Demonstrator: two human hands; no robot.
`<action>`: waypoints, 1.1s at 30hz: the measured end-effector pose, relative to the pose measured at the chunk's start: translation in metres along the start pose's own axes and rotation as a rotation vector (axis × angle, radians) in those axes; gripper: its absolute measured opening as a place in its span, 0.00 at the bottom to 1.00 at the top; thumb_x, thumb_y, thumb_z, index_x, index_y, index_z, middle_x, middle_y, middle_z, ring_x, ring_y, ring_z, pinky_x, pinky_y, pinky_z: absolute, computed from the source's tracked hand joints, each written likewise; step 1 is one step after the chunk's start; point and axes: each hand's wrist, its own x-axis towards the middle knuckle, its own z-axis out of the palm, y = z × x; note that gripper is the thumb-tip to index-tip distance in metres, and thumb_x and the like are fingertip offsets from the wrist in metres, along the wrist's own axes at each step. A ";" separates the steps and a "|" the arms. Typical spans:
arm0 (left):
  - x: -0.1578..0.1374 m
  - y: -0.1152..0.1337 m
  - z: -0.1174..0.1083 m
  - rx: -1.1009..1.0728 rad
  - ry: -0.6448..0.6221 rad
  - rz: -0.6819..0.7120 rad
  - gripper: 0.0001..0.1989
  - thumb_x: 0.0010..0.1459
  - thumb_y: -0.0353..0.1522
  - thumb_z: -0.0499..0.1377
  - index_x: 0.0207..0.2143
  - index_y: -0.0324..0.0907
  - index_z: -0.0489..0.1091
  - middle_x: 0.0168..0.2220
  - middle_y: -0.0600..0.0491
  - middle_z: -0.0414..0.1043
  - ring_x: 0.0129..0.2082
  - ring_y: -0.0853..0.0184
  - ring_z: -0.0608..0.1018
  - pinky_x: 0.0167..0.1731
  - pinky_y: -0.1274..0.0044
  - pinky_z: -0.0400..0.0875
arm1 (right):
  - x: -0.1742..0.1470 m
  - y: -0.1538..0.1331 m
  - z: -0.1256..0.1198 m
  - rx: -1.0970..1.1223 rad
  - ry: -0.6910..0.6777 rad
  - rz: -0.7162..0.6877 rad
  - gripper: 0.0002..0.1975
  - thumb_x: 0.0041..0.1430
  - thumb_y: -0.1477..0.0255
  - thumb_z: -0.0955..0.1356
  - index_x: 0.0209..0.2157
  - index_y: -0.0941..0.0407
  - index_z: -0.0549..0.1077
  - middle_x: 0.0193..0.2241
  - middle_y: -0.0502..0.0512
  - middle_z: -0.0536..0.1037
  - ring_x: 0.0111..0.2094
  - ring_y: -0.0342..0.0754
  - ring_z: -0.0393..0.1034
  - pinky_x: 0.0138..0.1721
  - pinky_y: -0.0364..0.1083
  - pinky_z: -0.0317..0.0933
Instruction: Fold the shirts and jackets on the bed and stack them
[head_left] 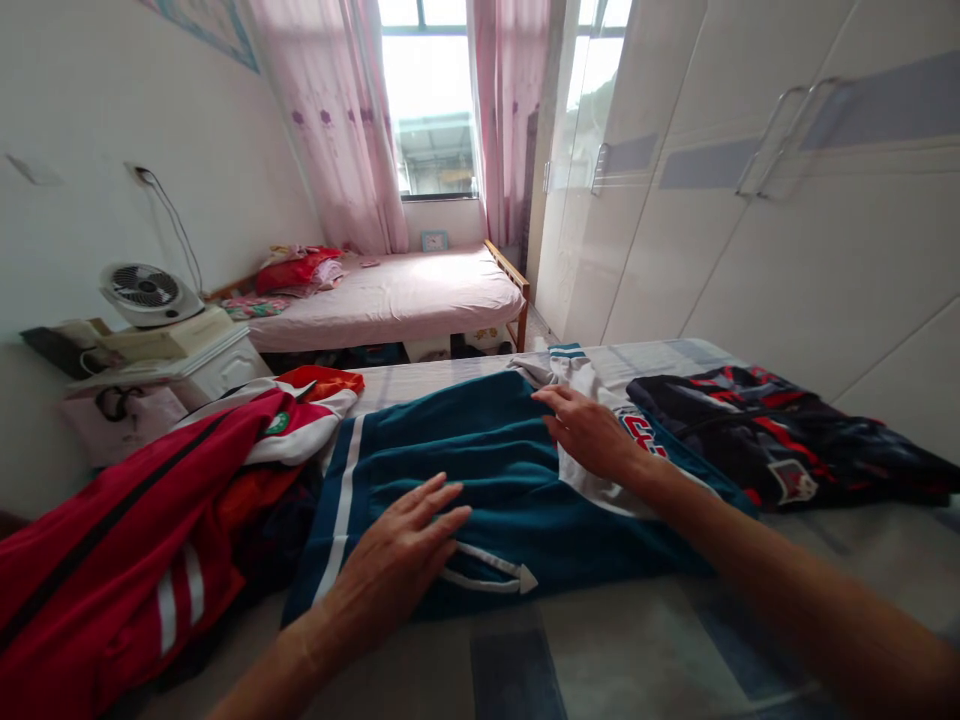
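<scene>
"What lies furthest left?"

"A red jacket (150,530), slumped beside some orange cloth (322,380); lying to that side, it leaves the middle of the sheet (622,650) to the teal garment (465,450), which is spread across, near both hands."

"And the left hand (401,545)?"

"Palm down over the garment's left part, near the white stripe; its grip is spread, fingers reaching forward, nothing pinched; whether the palm presses the cloth, I cannot tell."

"Why so flat a hand?"

"My guess is that a flat palm suits broad, soft cloth; the garment lies wide, with a few soft folds across it, and its white cord (525,579) loops loose on top, just beside that hand, seemingly because nothing pulls it."

"Then the right hand (592,432)?"

"Over the garment's right part, fingers pointing left, towards its far corner; this grip is spread too, thumb apart, with nothing visibly pinched; contact is unclear here as well."

"What is under that wrist?"

"White cloth (600,490) with red figures; it meets the teal so closely that I cannot tell whether it is part of the same garment."

"And furthest right?"

"A dark bundle (720,425) with red streaks; it lies at the side, perhaps so that it stays out of the hands' way."
</scene>
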 end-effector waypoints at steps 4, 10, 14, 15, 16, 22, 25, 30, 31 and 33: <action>-0.002 0.005 0.024 0.093 -0.054 0.120 0.26 0.60 0.30 0.53 0.61 0.48 0.56 0.64 0.51 0.54 0.64 0.56 0.54 0.58 0.59 0.60 | 0.066 0.006 0.038 -0.119 -0.098 0.016 0.20 0.59 0.72 0.63 0.53 0.58 0.66 0.56 0.62 0.66 0.55 0.55 0.59 0.53 0.53 0.53; -0.006 0.003 0.038 0.103 -0.186 0.121 0.36 0.57 0.35 0.57 0.64 0.55 0.45 0.67 0.55 0.42 0.65 0.53 0.50 0.59 0.55 0.56 | 0.124 0.014 0.072 -0.117 -0.113 0.084 0.11 0.60 0.71 0.62 0.38 0.57 0.74 0.44 0.61 0.74 0.50 0.55 0.62 0.49 0.53 0.52; -0.005 0.004 0.040 0.047 -0.255 0.091 0.36 0.56 0.40 0.58 0.64 0.55 0.45 0.66 0.53 0.46 0.64 0.50 0.52 0.56 0.52 0.58 | 0.141 0.018 0.082 -0.103 -0.088 0.150 0.13 0.62 0.71 0.59 0.37 0.58 0.75 0.43 0.61 0.75 0.49 0.55 0.62 0.49 0.54 0.53; -0.004 0.004 0.036 0.023 -0.264 0.086 0.34 0.57 0.41 0.57 0.64 0.55 0.47 0.65 0.52 0.47 0.64 0.50 0.53 0.56 0.52 0.59 | 0.142 0.017 0.083 -0.098 -0.095 0.153 0.13 0.61 0.72 0.60 0.37 0.58 0.75 0.43 0.61 0.75 0.49 0.55 0.63 0.49 0.54 0.53; -0.002 0.002 0.031 -0.007 -0.275 0.080 0.32 0.58 0.41 0.55 0.63 0.56 0.50 0.65 0.52 0.49 0.63 0.51 0.55 0.56 0.54 0.60 | 0.141 0.016 0.083 -0.093 -0.099 0.152 0.12 0.60 0.72 0.61 0.38 0.57 0.75 0.44 0.60 0.75 0.49 0.55 0.63 0.49 0.54 0.54; 0.027 -0.044 -0.015 -0.096 -0.136 -0.204 0.22 0.64 0.42 0.43 0.60 0.55 0.58 0.65 0.55 0.50 0.65 0.60 0.51 0.61 0.59 0.50 | 0.104 -0.010 0.064 -0.037 -0.014 0.056 0.20 0.63 0.66 0.59 0.55 0.55 0.65 0.57 0.57 0.66 0.61 0.55 0.51 0.56 0.55 0.49; 0.044 -0.088 -0.012 -0.074 -0.158 -0.430 0.25 0.63 0.45 0.42 0.60 0.52 0.57 0.66 0.52 0.46 0.66 0.58 0.47 0.61 0.58 0.45 | 0.072 -0.021 0.066 0.037 -0.055 -0.019 0.20 0.64 0.64 0.59 0.54 0.54 0.67 0.58 0.55 0.66 0.62 0.55 0.51 0.58 0.55 0.48; 0.053 -0.138 0.010 -0.054 -0.209 -0.616 0.27 0.61 0.44 0.45 0.59 0.45 0.60 0.65 0.45 0.48 0.64 0.46 0.50 0.55 0.47 0.48 | 0.025 -0.026 0.069 0.051 -0.214 0.021 0.22 0.61 0.64 0.62 0.55 0.57 0.66 0.59 0.61 0.63 0.63 0.59 0.49 0.58 0.59 0.48; 0.054 -0.142 0.010 -0.052 -0.207 -0.618 0.26 0.61 0.44 0.46 0.58 0.46 0.61 0.65 0.45 0.49 0.64 0.46 0.52 0.55 0.47 0.48 | 0.015 -0.027 0.063 0.064 -0.178 0.019 0.22 0.61 0.65 0.62 0.55 0.58 0.66 0.60 0.62 0.62 0.63 0.58 0.48 0.59 0.59 0.47; 0.057 -0.143 0.006 -0.051 -0.193 -0.600 0.25 0.59 0.44 0.48 0.55 0.45 0.65 0.63 0.44 0.54 0.63 0.48 0.57 0.56 0.51 0.50 | -0.005 -0.030 0.048 0.119 -0.102 -0.003 0.21 0.62 0.67 0.61 0.55 0.59 0.66 0.59 0.62 0.64 0.63 0.54 0.49 0.60 0.56 0.48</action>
